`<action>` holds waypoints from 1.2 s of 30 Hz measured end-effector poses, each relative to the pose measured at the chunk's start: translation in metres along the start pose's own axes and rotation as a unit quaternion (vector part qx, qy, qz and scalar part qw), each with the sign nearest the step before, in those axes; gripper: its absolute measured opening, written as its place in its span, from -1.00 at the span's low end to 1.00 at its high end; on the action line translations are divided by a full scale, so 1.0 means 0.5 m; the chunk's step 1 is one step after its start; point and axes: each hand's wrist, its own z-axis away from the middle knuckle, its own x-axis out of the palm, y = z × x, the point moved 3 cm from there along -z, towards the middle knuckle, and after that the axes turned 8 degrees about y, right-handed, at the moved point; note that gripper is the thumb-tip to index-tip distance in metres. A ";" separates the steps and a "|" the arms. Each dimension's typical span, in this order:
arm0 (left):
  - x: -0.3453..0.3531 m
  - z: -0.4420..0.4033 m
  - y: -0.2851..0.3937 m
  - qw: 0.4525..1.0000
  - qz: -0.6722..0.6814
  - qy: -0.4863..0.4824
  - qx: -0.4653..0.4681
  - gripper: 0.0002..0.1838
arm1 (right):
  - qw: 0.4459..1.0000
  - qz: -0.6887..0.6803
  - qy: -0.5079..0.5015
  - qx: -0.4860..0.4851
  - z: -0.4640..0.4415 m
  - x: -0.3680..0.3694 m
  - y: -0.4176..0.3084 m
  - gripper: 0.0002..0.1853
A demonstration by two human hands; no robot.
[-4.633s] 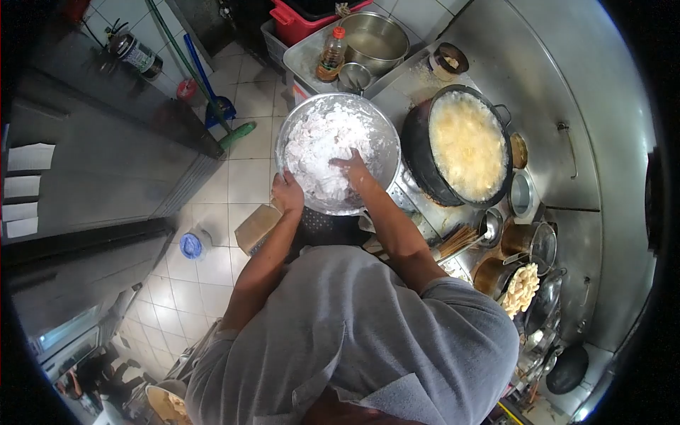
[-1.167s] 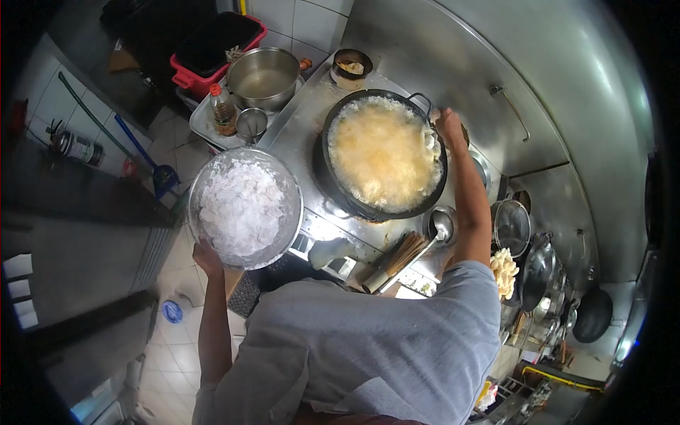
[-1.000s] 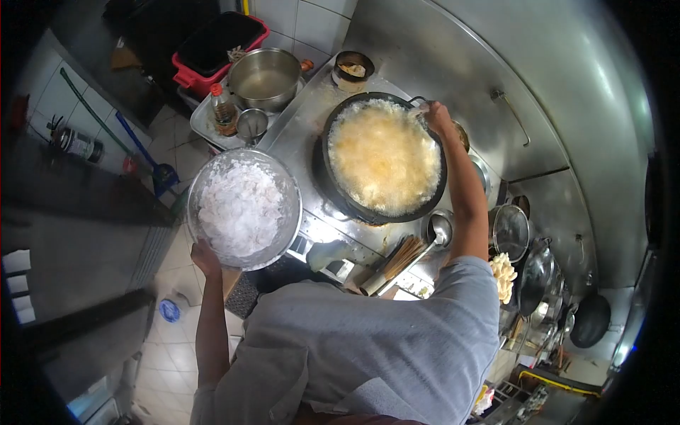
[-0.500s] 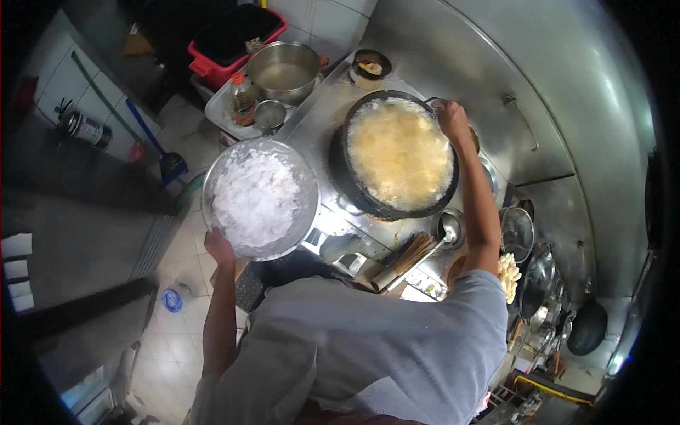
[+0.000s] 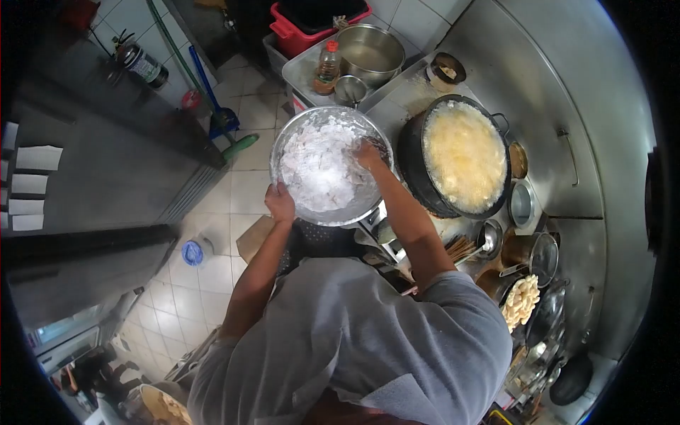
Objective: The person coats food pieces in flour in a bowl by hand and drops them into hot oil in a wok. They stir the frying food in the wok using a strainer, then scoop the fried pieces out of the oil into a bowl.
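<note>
A large metal bowl (image 5: 333, 214) of white, floury pieces (image 5: 319, 166) is in front of me. My left hand (image 5: 280, 202) is closed on its near-left rim. My right hand (image 5: 367, 153) reaches inside the bowl at the right, touching the floury contents; its fingertips are partly hidden, so their grip is unclear. To the right of the bowl stands a black wok (image 5: 418, 159) of pale yellow, foaming oil (image 5: 464, 156), with neither hand on it.
A ladle (image 5: 489, 237), a strainer (image 5: 543, 258) and a pot heaped with pale fried pieces (image 5: 520, 301) lie at right. Behind the bowl are a red-capped bottle (image 5: 327, 67) and a steel pot (image 5: 372, 57). A blue-lidded container (image 5: 193, 252) stands on the floor.
My right hand has let go of the wok's handle and moved left into the bowl. My left hand still holds the bowl's rim. The camera view has turned left.
</note>
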 end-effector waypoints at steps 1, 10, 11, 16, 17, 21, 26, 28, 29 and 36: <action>0.003 -0.001 -0.009 1.000 -0.001 0.002 -0.001 -0.62 | 0.999 0.013 -0.002 0.053 -0.010 0.031 0.009 -0.26; 0.023 -0.006 -0.048 0.995 -0.077 0.036 0.050 -0.65 | 0.911 -0.332 -0.124 -0.212 -0.007 0.223 0.067 -0.19; 0.024 -0.006 -0.048 0.995 -0.076 0.033 0.050 -0.65 | 0.898 -0.424 -0.117 -0.005 0.001 0.210 0.062 -0.14; 0.013 0.000 -0.008 0.996 -0.076 0.025 0.033 -0.67 | 0.805 -0.529 -0.146 0.228 0.057 0.152 -0.023 0.02; 0.011 -0.002 -0.003 0.996 -0.077 0.024 0.033 -0.67 | 0.810 -0.529 -0.138 0.213 0.058 0.161 -0.025 0.03; 0.017 -0.002 -0.014 0.996 -0.082 0.028 0.034 -0.67 | 0.799 -0.555 -0.100 0.209 0.084 0.152 -0.041 0.04; 0.022 -0.008 -0.044 0.996 -0.072 0.035 0.026 -0.66 | 0.745 -0.624 -0.084 0.220 0.121 0.048 -0.098 -0.05; 0.027 -0.008 -0.056 0.996 -0.082 0.019 0.024 -0.65 | 0.740 -0.650 -0.083 0.154 0.103 0.012 -0.100 -0.12; 0.029 -0.007 -0.063 0.996 -0.081 0.020 0.021 -0.65 | 0.741 -0.648 -0.085 0.154 0.098 0.000 -0.099 -0.12; 0.012 0.000 -0.023 0.999 -0.049 0.006 -0.005 -0.63 | 0.986 -0.130 -0.019 -0.105 0.053 -0.054 -0.126 -0.50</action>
